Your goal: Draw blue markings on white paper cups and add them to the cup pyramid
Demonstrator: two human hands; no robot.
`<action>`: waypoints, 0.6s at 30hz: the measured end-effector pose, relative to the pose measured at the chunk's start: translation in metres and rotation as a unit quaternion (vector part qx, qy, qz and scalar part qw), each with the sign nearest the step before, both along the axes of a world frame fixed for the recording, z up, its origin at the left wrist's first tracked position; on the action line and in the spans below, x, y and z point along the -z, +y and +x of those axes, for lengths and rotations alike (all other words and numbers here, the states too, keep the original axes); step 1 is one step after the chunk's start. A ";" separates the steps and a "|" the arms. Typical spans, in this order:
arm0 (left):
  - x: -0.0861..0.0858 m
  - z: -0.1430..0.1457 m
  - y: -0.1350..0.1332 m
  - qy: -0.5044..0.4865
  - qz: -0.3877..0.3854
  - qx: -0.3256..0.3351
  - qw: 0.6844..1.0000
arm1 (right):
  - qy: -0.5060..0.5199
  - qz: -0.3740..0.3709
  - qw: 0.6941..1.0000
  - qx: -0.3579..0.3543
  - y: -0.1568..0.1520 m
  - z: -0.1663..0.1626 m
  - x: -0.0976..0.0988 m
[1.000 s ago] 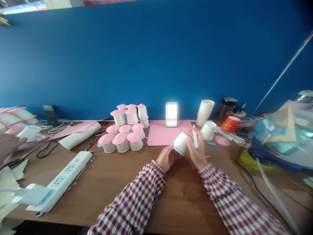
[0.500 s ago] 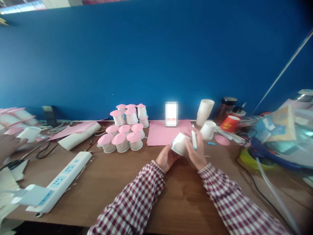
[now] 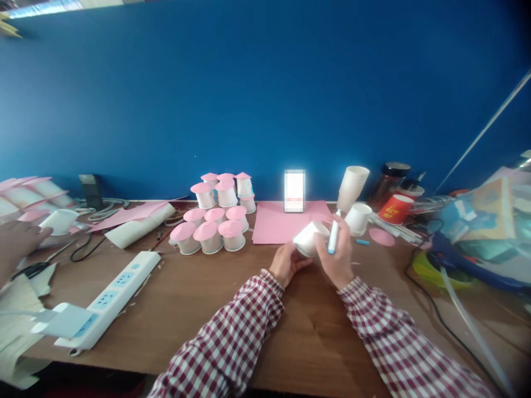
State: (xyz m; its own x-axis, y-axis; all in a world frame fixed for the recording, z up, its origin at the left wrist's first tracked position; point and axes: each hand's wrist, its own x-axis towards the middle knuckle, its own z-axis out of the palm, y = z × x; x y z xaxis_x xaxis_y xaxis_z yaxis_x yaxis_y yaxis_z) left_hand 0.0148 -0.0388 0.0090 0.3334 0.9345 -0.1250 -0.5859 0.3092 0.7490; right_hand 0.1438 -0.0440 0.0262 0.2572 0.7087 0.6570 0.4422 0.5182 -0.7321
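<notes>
A white paper cup [image 3: 309, 239] with some blue marking on its side lies tilted between my two hands, just above the brown table. My left hand [image 3: 286, 262] is closed around the cup's lower left side. In my right hand [image 3: 338, 257] a white marker [image 3: 333, 235] with a blue end is held between the fingers, and the thumb and fingertips touch the cup's right side. Pink paper sheets [image 3: 274, 224] lie just behind the cup. Right of my hand are an upside-down paper cup [image 3: 358, 219], a small blue cap [image 3: 362, 241] and a pink paper disc [image 3: 381, 237].
Several white cups with pink cone tops [image 3: 208, 236] stand to the left. Farther left are a power strip [image 3: 112, 296], a stack of cups [image 3: 139, 226] and another person's hand [image 3: 19, 243] at a cup. A red cup [image 3: 395, 210] and a cluttered basket [image 3: 468, 265] are at right.
The cup has tipped over further in my hands, with less of its blue marking showing. The marker is still in my right hand. The whole view has shifted slightly.
</notes>
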 end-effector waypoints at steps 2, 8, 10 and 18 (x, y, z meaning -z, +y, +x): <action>0.000 -0.001 0.000 -0.012 0.006 -0.001 1.000 | 0.004 -0.002 1.000 -0.007 0.000 -0.001 0.000; 0.002 -0.004 0.002 -0.049 0.000 0.000 0.999 | 0.024 -0.003 0.999 -0.040 0.000 -0.002 -0.003; 0.002 -0.004 0.003 -0.045 -0.006 -0.002 0.999 | 0.029 0.001 0.999 -0.043 0.001 -0.001 -0.003; -0.001 -0.003 0.004 -0.037 -0.041 0.009 0.998 | 0.045 -0.017 0.998 -0.028 0.004 0.003 0.002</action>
